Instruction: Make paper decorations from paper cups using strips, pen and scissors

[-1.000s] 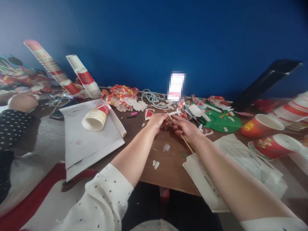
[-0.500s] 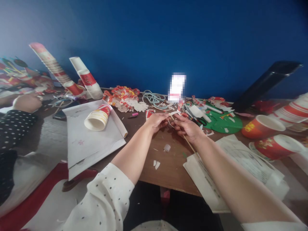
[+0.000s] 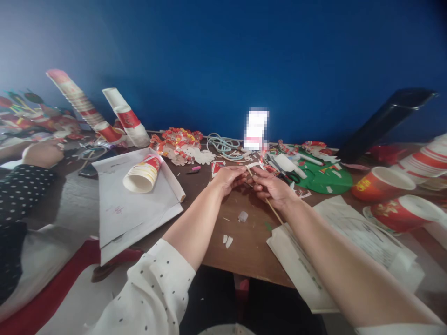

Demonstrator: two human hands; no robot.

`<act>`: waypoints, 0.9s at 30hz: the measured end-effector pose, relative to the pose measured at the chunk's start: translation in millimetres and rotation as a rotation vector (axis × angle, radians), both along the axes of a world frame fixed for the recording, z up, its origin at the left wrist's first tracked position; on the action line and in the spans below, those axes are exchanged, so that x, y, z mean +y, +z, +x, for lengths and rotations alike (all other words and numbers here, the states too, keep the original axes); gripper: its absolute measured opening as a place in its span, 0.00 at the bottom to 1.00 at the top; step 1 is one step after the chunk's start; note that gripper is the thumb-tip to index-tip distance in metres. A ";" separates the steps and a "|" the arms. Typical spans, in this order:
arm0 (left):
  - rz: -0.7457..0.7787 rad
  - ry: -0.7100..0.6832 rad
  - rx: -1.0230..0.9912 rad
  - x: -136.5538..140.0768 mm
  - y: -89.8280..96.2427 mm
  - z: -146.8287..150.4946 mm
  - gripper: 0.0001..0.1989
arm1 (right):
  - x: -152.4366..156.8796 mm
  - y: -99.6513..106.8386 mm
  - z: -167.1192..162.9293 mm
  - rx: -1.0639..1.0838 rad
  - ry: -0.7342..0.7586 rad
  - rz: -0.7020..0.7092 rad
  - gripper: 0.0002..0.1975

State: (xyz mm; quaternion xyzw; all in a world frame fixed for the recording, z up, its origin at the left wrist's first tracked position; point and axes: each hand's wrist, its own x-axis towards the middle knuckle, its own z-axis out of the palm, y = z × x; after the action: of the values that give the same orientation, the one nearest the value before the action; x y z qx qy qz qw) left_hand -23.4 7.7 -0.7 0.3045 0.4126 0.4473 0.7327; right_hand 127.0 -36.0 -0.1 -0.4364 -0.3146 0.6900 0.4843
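Observation:
Above the middle of the table, both hands meet around a thin wooden stick [image 3: 274, 211]. The stick slants from between the fingertips down under my right wrist. My right hand [image 3: 274, 186] has its fingers curled round the stick. A narrow white strip [image 3: 254, 164], apparently paper, sits at the stick's upper end. My left hand [image 3: 228, 179] is closed in a pinch beside that end, its fingertips at the strip and stick. Exactly what its fingers press on is partly hidden.
Paper scraps [image 3: 228, 242] lie before me. Left are a white box lid [image 3: 139, 223] with a paper cup [image 3: 143, 174], stacked cups [image 3: 131, 121] and a co-worker's hand [image 3: 44, 153]. Right are a green disc [image 3: 326, 174], papers [image 3: 356, 223] and red cups [image 3: 382, 181]. A bright screen [image 3: 256, 128] stands behind.
The view has shifted slightly. Both hands stay together, with small finger movements; the stick's upper end now shows more plainly between them.

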 end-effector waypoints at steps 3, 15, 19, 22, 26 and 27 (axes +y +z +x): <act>0.005 0.020 0.011 -0.7 0.0 1.2 0.04 | -1.3 1.1 -1.4 -0.018 -0.016 0.010 0.19; 0.084 0.040 0.056 -2.5 -0.6 2.8 0.06 | -5.3 -4.2 -10.6 -0.067 -0.118 0.059 0.29; 0.114 0.018 0.061 -1.6 -0.8 2.3 0.05 | -5.5 -5.4 -12.6 -0.071 -0.160 0.066 0.29; 0.113 0.019 0.079 -1.4 0.2 2.6 0.06 | -5.9 -5.6 -14.9 -0.090 -0.179 0.082 0.28; 0.080 0.058 0.115 -2.1 1.9 3.9 0.07 | -6.7 -6.8 -18.5 -0.113 -0.202 0.106 0.28; 0.072 0.070 0.124 -2.2 1.9 4.4 0.07 | -6.9 -7.4 -19.4 -0.116 -0.206 0.109 0.28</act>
State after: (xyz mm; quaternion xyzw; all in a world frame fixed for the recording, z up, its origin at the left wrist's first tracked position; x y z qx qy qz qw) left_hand -19.1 5.5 1.2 0.3432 0.4512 0.4676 0.6782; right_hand 107.6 -42.9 -7.4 -0.4786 -0.3324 0.5920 0.5568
